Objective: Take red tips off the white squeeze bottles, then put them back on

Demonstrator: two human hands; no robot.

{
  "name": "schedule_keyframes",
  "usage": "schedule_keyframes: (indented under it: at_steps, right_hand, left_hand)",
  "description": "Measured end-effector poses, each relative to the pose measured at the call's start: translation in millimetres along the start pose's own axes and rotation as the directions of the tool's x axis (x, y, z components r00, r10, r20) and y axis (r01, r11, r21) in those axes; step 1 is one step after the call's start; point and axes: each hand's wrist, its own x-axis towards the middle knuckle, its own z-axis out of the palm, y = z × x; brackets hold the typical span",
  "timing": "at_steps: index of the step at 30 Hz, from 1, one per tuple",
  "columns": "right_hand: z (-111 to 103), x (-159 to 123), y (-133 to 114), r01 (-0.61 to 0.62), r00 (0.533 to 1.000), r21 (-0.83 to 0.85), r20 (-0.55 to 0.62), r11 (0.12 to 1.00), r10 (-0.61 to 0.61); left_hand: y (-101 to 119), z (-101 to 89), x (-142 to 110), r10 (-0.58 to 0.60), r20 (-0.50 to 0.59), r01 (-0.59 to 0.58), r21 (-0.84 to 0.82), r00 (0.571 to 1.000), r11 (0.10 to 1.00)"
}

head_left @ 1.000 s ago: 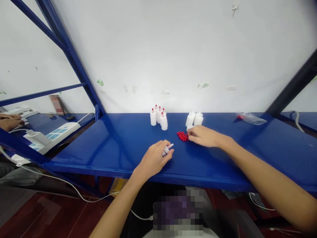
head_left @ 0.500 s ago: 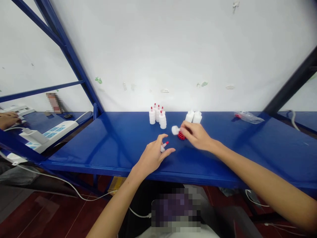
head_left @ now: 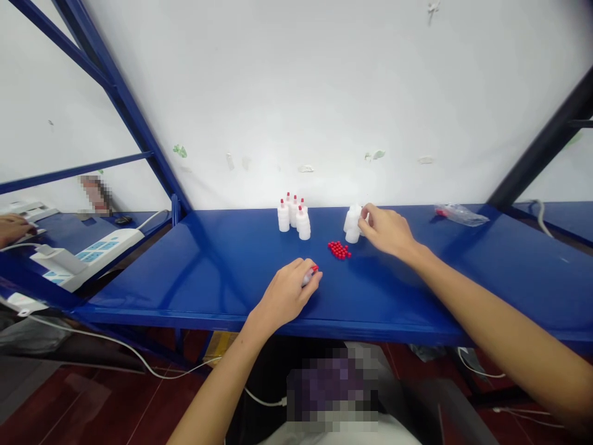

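Observation:
My left hand [head_left: 291, 289] is closed around a small white squeeze bottle [head_left: 307, 277], whose red-capped tip sticks out between thumb and forefinger. Most of that bottle is hidden in the palm. To the right, my right hand [head_left: 384, 227] has thumb and forefinger pinched at the side of a white bottle [head_left: 352, 230], which stands upright in front of other white bottles partly hidden behind it and the fingers. Between the hands lies a loose heap of small red caps [head_left: 339, 250]. Farther back on the left, several white bottles [head_left: 303, 226] with red tips stand together.
The blue table [head_left: 194, 272] runs up to a white wall [head_left: 296, 93]. A clear plastic bag [head_left: 463, 214] with something red lies at the back right. Left of the table are a power strip [head_left: 99, 250], a blue frame post [head_left: 134, 117] and another person's hand [head_left: 16, 228].
A red tip now shows on the bottle in my left hand, whose fingers have closed again. My right hand carried a white bottle from above the red caps back to the right-hand group.

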Motion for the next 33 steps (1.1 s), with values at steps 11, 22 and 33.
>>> schedule_keyframes:
  at_steps: [11, 22, 33]
  right_hand:
    - [4.9, -2.3, -4.6, 0.071, 0.997, 0.054, -0.020, 0.996, -0.070]
    - [-0.3, -51.8, -62.4, 0.530, 0.797, 0.424, 0.048, 0.735, -0.603]
    - [9.1, -50.7, -68.5, 0.483, 0.672, 0.672, 0.126, 0.561, -0.730]
  left_hand:
    - [1.0, -1.2, -1.3, -0.051, 0.067, 0.057, -0.096, 0.996, 0.994]
    - [-1.1, -0.7, -1.0, 0.035, 0.063, -0.025, -0.157, 0.997, 0.987]
    - [-1.1, 1.0, -2.3, 0.116, 0.011, -0.116, -0.028, 0.993, 0.993]
